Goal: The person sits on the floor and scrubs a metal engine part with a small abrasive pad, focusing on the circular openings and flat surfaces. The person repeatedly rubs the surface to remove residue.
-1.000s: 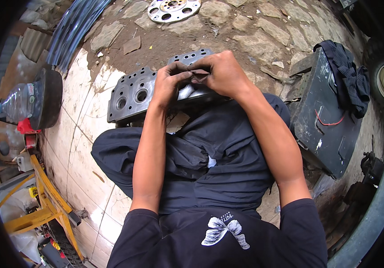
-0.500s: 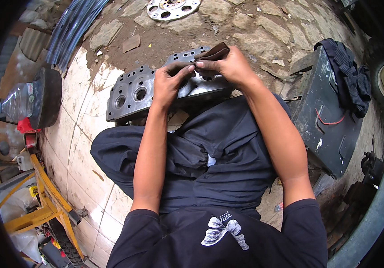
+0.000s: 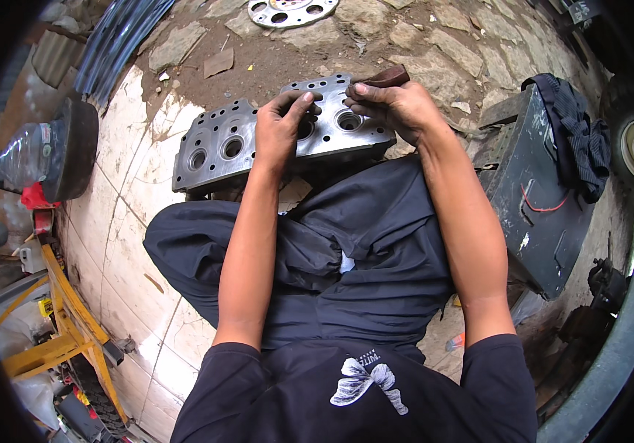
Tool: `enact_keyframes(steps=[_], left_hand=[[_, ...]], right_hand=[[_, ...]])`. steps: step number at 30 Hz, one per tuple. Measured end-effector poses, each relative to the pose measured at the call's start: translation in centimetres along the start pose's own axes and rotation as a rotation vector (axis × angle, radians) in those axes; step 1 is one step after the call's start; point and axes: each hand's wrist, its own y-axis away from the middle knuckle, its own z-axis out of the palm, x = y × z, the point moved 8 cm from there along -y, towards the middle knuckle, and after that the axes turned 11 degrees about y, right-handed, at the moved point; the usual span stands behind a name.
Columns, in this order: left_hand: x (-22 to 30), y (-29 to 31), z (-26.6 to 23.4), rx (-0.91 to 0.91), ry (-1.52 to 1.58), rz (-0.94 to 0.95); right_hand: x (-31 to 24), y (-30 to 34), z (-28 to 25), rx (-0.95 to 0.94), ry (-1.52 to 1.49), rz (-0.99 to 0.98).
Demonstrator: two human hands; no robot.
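A grey metal cylinder head (image 3: 210, 144), with round valve seats and bolt holes in its flat face, lies on the ground just beyond my crossed legs. Above its middle is my left hand (image 3: 281, 129), fingers curled and thumb bent in against them; anything between the fingertips is too small to make out. My right hand (image 3: 405, 109) hovers over the right end of the casting. It is closed on a folded brown piece of sandpaper (image 3: 387, 77), which sticks out above the thumb and index finger. A gap separates the two hands, and both sets of fingertips are blackened.
A perforated metal disc (image 3: 293, 16) lies beyond on stony dirt. On the right stands a dark metal box (image 3: 546, 214) with a striped dark cloth (image 3: 581, 140) over it. At left are a clear plastic bottle (image 3: 25, 156), a black round tub (image 3: 79, 151) and a yellow frame (image 3: 55, 354).
My hands have come apart from where their fingertips met. The right one has moved right with the sandpaper, uncovering a valve seat. The view has shifted slightly.
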Motion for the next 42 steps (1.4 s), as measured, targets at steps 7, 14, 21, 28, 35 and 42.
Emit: enact_keyframes(steps=[7,14,21,28,35,42], left_hand=[[-0.1,-0.1,0.2,-0.015,-0.029,0.010],[0.0,0.1,0.3,-0.016,-0.027,-0.012],[0.3,0.0,0.3,-0.013,-0.031,0.006],[0.0,-0.1,-0.1,0.007,0.038,-0.014],[-0.3,-0.3,-0.1,0.006,0.081,-0.035],[-0.3,-0.3,-0.3,0.017,0.115,-0.049]], right_hand=[[-1.5,-0.4,-2.2,0.342,0.837,-0.192],[-4.3,2.1,0.2,0.399,1.047,-0.492],[-3.4,2.2,2.2,0.228,1.082,-0.679],[-2.4,0.7,1.3,0.261,1.047,-0.486],[-1.7,0.5,1.6,0.306,1.049,-0.411],[-1.4,0.4,0.7,0.319,1.033,-0.333]])
